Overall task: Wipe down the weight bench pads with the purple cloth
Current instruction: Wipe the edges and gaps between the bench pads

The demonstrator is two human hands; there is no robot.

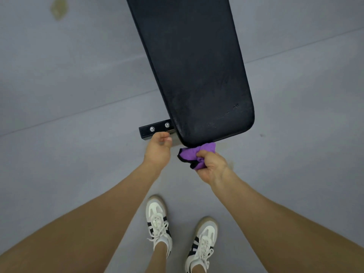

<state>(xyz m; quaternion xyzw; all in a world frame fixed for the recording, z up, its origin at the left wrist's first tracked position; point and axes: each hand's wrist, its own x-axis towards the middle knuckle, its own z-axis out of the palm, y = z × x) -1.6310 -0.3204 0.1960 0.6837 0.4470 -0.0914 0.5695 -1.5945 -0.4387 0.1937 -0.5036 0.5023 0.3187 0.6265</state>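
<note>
Frame bracket [156, 130]: black steel, two bolts, projecting at nine o'clock from the pad's near end.
Left hand [157, 149]: fingers loosely curled, holding nothing, tips just beside the bracket; contact cannot be told.
Bench pad [197, 71]: long black upholstery running toward twelve o'clock, scuffed and speckled near its rounded end.
Purple cloth [194, 154]: bunched, black-edged, touching the pad's near edge at six o'clock.
Right hand [211, 166]: fingers and thumb curled round the cloth.
Step, judged: wiping the pad's end edge. Next move calls for lifting the cloth onto the top face and stroking toward twelve o'clock with firm, flat pressure.
</note>
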